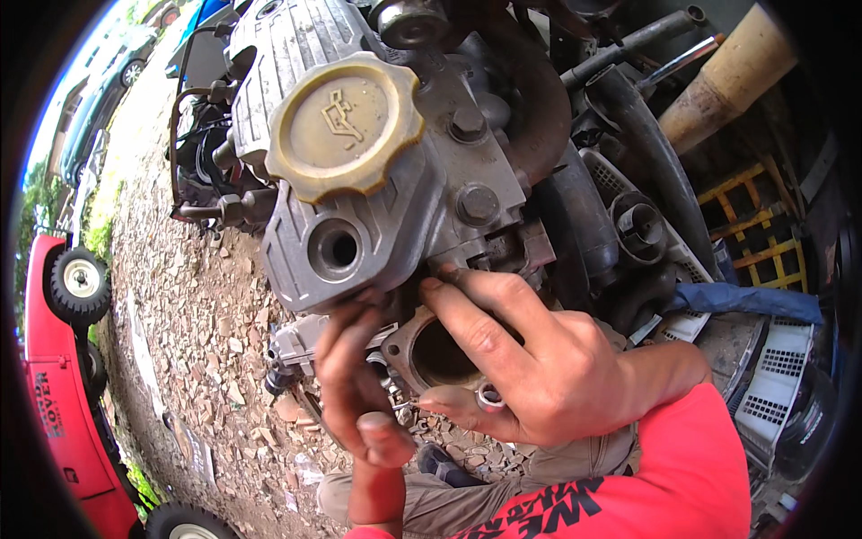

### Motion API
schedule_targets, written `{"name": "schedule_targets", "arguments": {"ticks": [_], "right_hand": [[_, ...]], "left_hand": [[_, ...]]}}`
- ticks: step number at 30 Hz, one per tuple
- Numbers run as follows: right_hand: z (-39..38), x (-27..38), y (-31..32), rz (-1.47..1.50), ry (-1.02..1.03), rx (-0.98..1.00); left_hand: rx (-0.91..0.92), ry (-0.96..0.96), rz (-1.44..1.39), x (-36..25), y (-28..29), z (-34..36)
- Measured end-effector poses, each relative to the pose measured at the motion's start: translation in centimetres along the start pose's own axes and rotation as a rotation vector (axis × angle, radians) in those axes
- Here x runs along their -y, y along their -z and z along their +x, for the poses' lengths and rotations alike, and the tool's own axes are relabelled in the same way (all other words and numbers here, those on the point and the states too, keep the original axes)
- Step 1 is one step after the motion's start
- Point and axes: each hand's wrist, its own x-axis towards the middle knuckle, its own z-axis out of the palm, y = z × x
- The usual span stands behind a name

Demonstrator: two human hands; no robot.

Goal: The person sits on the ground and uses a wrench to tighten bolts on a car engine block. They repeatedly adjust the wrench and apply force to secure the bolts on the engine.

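Note:
A grey engine head (422, 207) fills the upper middle, with a yellowed ribbed oil filler cap (341, 126) and two large bolts. Below it is a dark round opening in a metal flange (395, 350). My right hand (530, 368) is over that flange, its index and middle fingertips touching the underside of the head, thumb apart and nothing visible held. My left hand (359, 386) is beside the flange, fingers loosely curved upward at the cover's lower edge, fingertips partly hidden in shadow, thumb apart.
Stony ground (189, 341) lies left, with a red off-road vehicle (45, 386) and parked cars beyond. At right are hoses and pipes (637, 180), a bamboo pole (718, 81), a yellow crate (754, 234), white plastic baskets (772, 377) and a blue cloth (745, 301).

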Motion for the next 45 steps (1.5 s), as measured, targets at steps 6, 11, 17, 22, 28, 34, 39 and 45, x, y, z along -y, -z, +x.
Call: {"name": "schedule_targets", "arguments": {"ticks": [6,11,17,22,28,34,39,45], "right_hand": [[0.2,-0.7,1.6,0.049,0.008,0.075],[0.7,-1.5,1.8,0.126,0.057,0.046],[-0.1,-3.1,1.1,0.310,0.088,-0.029],[-2.0,-3.5,1.3,0.462,0.086,-0.112],[-5.9,-2.7,2.7,0.618,-0.193,0.233],[-8.9,-5.4,0.5,0.523,-0.007,0.205],[-13.4,-3.2,1.1,0.609,-0.193,0.551],[-15.4,-5.3,0.0,0.308,-0.219,0.803]], "left_hand": [[0.165,-0.169,0.031,1.7,-0.7,-0.6],[0.006,0.121,-0.131,-1.9,-2.7,-1.4],[-0.181,0.107,-0.306,-2.8,-5.1,-0.8],[-0.247,0.291,-0.422,-5.8,-4.8,-0.6],[-0.221,0.290,-0.226,-5.9,-4.2,-0.4],[-0.114,0.167,0.093,-6.7,-4.2,-1.8],[-0.305,-0.045,0.164,-2.9,-5.3,-3.0],[-0.344,0.025,0.116,-3.7,-5.9,-2.4]]}}
